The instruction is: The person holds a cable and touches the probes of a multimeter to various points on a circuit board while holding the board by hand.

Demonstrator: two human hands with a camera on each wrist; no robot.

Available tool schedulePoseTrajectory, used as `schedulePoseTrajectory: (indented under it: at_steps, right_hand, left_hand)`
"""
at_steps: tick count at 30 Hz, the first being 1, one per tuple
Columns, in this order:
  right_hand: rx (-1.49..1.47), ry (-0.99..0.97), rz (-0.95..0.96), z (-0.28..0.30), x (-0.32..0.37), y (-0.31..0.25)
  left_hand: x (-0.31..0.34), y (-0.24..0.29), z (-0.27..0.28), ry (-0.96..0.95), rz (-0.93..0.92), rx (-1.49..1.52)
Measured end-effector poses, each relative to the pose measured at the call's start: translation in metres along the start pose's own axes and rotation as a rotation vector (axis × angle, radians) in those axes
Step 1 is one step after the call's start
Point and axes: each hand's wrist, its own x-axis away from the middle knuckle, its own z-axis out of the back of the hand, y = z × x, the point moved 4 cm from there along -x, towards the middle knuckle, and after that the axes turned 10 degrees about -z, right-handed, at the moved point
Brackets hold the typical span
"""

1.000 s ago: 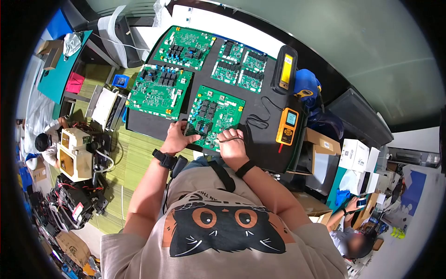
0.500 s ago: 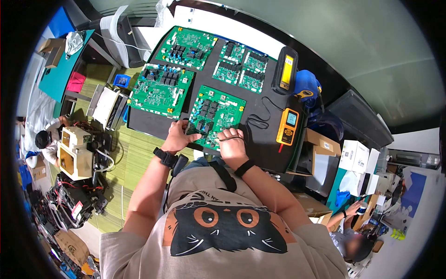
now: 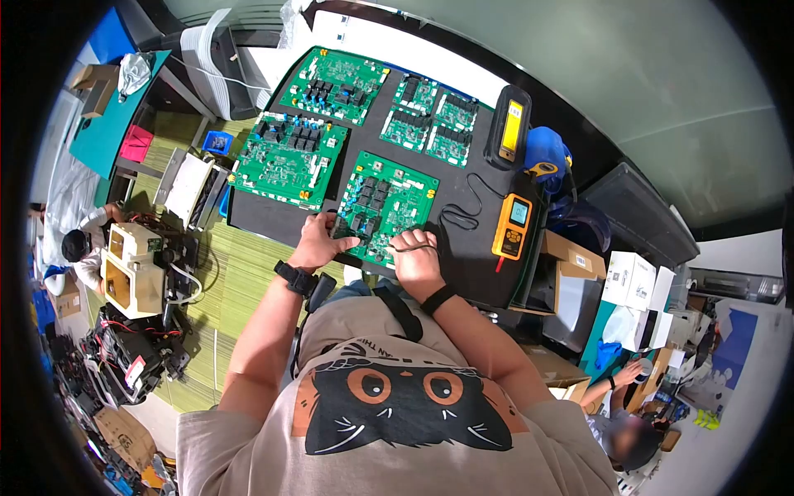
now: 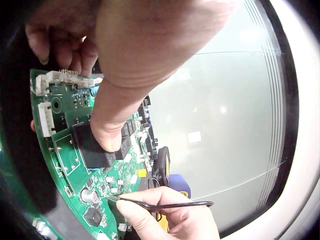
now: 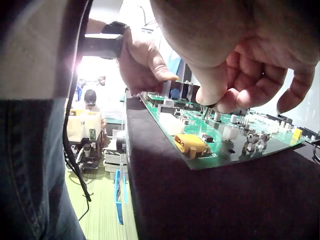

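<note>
My right hand (image 3: 416, 258) has its thumb and fingers pinched together on a thin black probe (image 4: 175, 204), its metal tip down among the small parts of a green circuit board (image 3: 399, 207), close to a round capacitor (image 4: 90, 196). My left hand (image 3: 315, 245) grips that board at its left side, the thumb pressing on a black block (image 4: 90, 147). I can't tell whether the tip actually touches a contact.

The parts are packed tightly there, so I judge that a small slip of the pinch could skate the tip across neighbouring pins, bridging or scratching them. Too hard a press from the left thumb could tilt the board or strain the block's solder joints. A tug on the slack black cable (image 3: 459, 217) might also pull the probe off its spot.

The board lies near the close edge of the dark-topped counter (image 3: 273, 217). Beyond it I see two larger boards, one far (image 3: 335, 83) and one to the left (image 3: 289, 161), plus four small boards (image 3: 416, 93). To the right are an orange meter (image 3: 513, 227) and a black case (image 3: 507, 132) with a yellow label.

Around me is a workshop: green striped floor (image 3: 248, 273), cartons (image 3: 575, 252) at right, and someone (image 3: 87, 248) by machinery at left.
</note>
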Motion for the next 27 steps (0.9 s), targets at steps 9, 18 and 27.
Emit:
schedulePoseTrajectory:
  at_steps: [9,18,27]
  right_hand:
    - [-0.019,0.008,-0.001,0.003,0.0,-0.001]
    - [-0.083,-0.024,0.077,0.0,0.007,0.007]
    - [-0.131,-0.02,0.093,0.005,0.007,0.003]
  left_hand:
    - [-0.001,-0.013,-0.003,-0.009,0.055,0.059]
    - [0.001,-0.004,0.0,0.012,0.052,0.028]
    - [0.002,0.0,0.001,-0.001,0.061,0.008]
